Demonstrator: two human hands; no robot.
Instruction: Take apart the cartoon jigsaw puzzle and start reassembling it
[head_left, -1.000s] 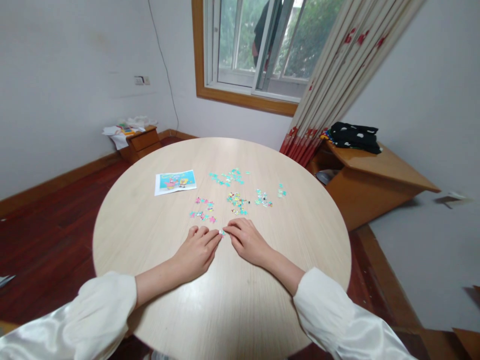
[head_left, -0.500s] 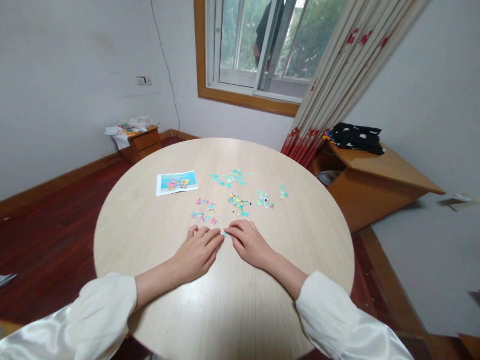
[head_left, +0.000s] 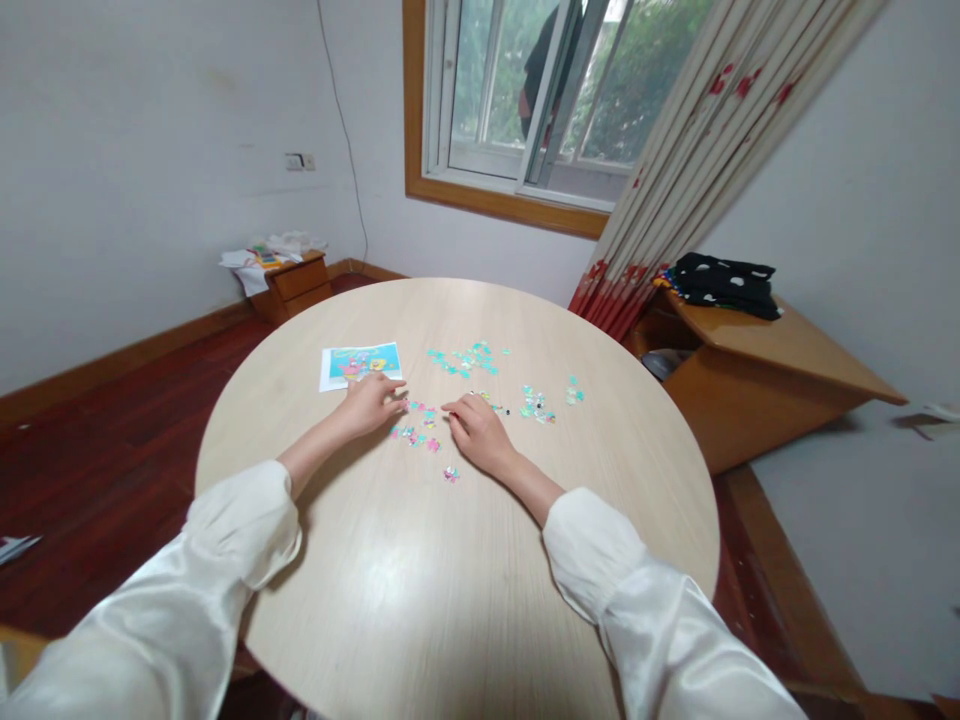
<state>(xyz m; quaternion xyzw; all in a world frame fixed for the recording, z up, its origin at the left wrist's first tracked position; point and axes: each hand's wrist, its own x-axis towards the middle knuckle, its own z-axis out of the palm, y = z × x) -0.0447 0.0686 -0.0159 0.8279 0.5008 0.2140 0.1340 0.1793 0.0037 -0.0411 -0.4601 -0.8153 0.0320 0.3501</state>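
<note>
Head view:
- Your left hand (head_left: 367, 403) is palm down, fingers partly spread, tips at the far left end of the pink pieces (head_left: 420, 438). Whether it pinches a piece, you cannot tell from here.
- Your right hand (head_left: 480, 435) is palm down, fingers reaching forward and left, thumb side toward the pink pieces. Its fingertips are too small to tell pinched from parted.
- The pink pieces, mixed with some teal, lie in two loose rows between your hands.
- One small cluster (head_left: 451, 474) lies apart, nearer you than the pink pieces and untouched.
- The yellow pieces (head_left: 491, 402) lie just beyond your right hand, which partly hides them.
- The print (head_left: 375, 355) lies flat beyond your left hand, its lower edge overlapped by the fingers in this view; contact cannot be confirmed.
- The teal pieces (head_left: 469, 358) are scattered farther out, right of the print.
- The pale pieces (head_left: 538, 404) lie right of the yellow pieces; a smaller group (head_left: 574, 391) sits farther right.
- All rest on the round table (head_left: 435, 590).
- Beyond it: window (head_left: 487, 90), curtain (head_left: 720, 130), drawers (head_left: 300, 285) at left, cabinet (head_left: 787, 370) at right bearing black cloth (head_left: 727, 283).
</note>
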